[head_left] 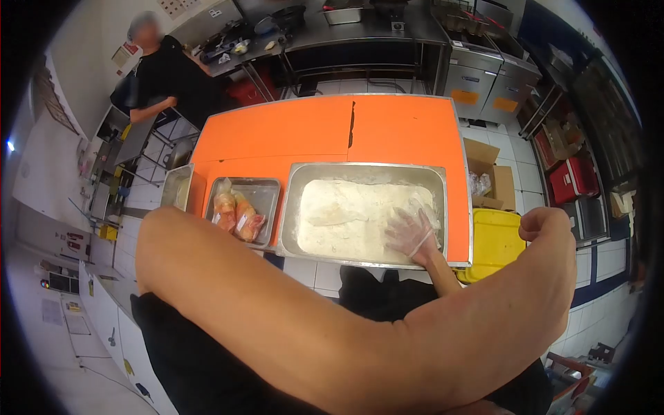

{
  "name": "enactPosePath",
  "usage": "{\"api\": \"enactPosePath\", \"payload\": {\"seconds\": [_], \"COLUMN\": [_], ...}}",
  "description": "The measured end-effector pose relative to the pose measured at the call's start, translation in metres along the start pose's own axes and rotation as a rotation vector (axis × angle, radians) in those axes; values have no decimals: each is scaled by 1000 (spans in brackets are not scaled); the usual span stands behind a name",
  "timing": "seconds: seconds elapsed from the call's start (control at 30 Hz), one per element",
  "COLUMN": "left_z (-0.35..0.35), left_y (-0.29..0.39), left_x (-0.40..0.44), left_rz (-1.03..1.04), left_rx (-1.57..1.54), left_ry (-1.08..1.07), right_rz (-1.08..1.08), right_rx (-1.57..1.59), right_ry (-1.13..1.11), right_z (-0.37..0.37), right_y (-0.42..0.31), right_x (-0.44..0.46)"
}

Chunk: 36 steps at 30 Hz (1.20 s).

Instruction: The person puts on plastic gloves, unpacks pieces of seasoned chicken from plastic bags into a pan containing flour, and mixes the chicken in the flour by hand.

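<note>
A deep metal tray (294, 207) of white, flour-like powder stands at the front of the orange table (277, 131). My right hand (411, 232), in a clear thin glove, lies with its fingers spread on the powder at the tray's right side. A lump covered in powder (335, 213) shows left of centre. Very close to the camera, my bare left arm crosses the view; my left hand (498, 290) is at the right, with a bent fingertip showing and its other fingers mostly hidden. Whether it holds anything is not visible.
A smaller tray (268, 214) holds bagged orange-pink food (235, 213). Left of it is a metal container (177, 187). Beyond the table's right edge are a yellow lid (494, 238) and a cardboard box (503, 187). A person (169, 76) stands at the back left.
</note>
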State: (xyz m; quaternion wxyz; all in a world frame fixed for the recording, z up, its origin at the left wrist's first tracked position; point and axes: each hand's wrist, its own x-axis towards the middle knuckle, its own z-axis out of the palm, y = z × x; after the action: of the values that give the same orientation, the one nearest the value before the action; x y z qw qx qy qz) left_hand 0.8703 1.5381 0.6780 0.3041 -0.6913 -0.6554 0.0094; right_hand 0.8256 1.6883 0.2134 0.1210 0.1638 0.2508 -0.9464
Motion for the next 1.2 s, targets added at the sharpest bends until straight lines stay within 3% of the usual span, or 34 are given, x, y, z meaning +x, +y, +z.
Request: {"api": "enactPosePath", "payload": {"seconds": [0.17,0.27,0.37,0.47,0.57,0.67,0.73,0.8,0.9,1.0,1.13,1.2], "left_z": [3,-18,-20,-1,32,-10,-5,15,49,94,178,224], "left_y": [1,-14,-11,-13,11,-9,-30,-36,-44,-54,-51,-36], "left_x": [6,19,18,10,18,23,21,13,-1,-22,-67,-98], "left_rz": [-102,108,43,11,-18,36,163,199,66,14,-341,-594], "left_rx": [96,-157,-12,-43,241,36,-107,-172,-246,-355,-644,-815], "left_ry": [105,-214,-223,42,156,-183,-121,-191,-117,-196,-278,-368], "right_rz": [-26,-50,-68,-92,-125,-227,-339,-430,-490,-548,-363,-97], "right_rx": [-43,-77,-116,-180,-285,-644,-1045,-1347,-1565,-1643,-1346,-929], "right_ry": [6,24,40,59,80,91,87,71,42,19,67,156], "right_z": [0,-3,-4,-8,-19,-34,-50,-53,-60,-76,-53,-22], "right_y": [5,10,15,21,29,35,38,35,36,43,32,25], "right_x": [5,5,11,16,22,32,36,38,29,34,32,20]}}
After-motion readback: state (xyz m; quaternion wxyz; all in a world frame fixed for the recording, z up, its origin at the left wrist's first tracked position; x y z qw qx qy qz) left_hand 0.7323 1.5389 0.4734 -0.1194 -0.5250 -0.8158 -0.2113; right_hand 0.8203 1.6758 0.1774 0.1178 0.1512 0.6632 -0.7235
